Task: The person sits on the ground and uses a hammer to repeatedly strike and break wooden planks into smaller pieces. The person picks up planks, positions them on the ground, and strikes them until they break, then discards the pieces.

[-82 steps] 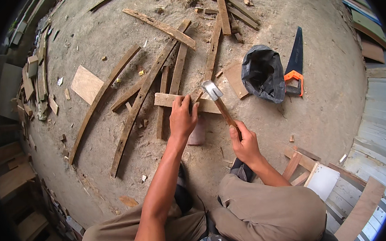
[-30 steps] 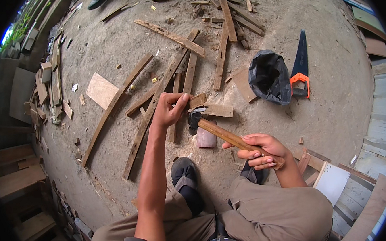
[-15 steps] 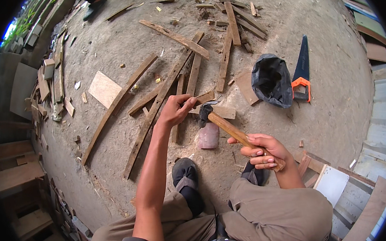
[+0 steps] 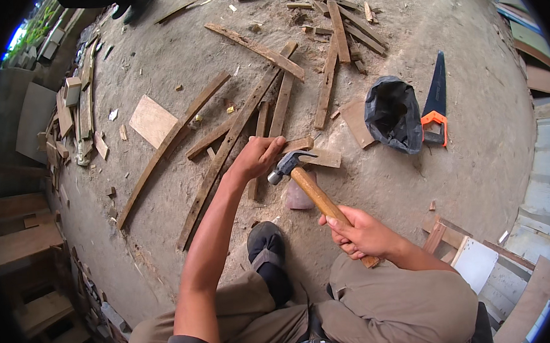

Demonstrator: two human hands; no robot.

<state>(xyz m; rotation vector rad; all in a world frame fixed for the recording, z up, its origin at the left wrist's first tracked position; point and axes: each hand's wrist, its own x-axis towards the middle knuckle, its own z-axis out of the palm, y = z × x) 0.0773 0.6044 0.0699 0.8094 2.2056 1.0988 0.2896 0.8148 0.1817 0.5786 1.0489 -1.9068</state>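
Note:
My right hand (image 4: pixel 359 232) is closed round the wooden handle of a claw hammer (image 4: pixel 317 194). Its metal head lies just below my left hand, face toward the lower left and claw toward the right. My left hand (image 4: pixel 260 156) has its fingers together on a short wood piece (image 4: pixel 298 144), whose near end they cover. Beneath that, a flat pale board piece (image 4: pixel 324 158) lies on the ground. Partly hidden behind the hammer handle is a pinkish block (image 4: pixel 298 198).
Long wood strips (image 4: pixel 228 146) lie crossed beyond my left hand, with more scrap strips (image 4: pixel 340 33) farther off. To the right are a black bag (image 4: pixel 393 115), open at the top, and a handsaw (image 4: pixel 435 93) with an orange handle. A person's foot (image 4: pixel 139 7) shows at the far left.
My right hand has shifted left and turned the hammer, so its face now shows at the left and its claw at the right. The wood piece in my left hand has dropped lower.

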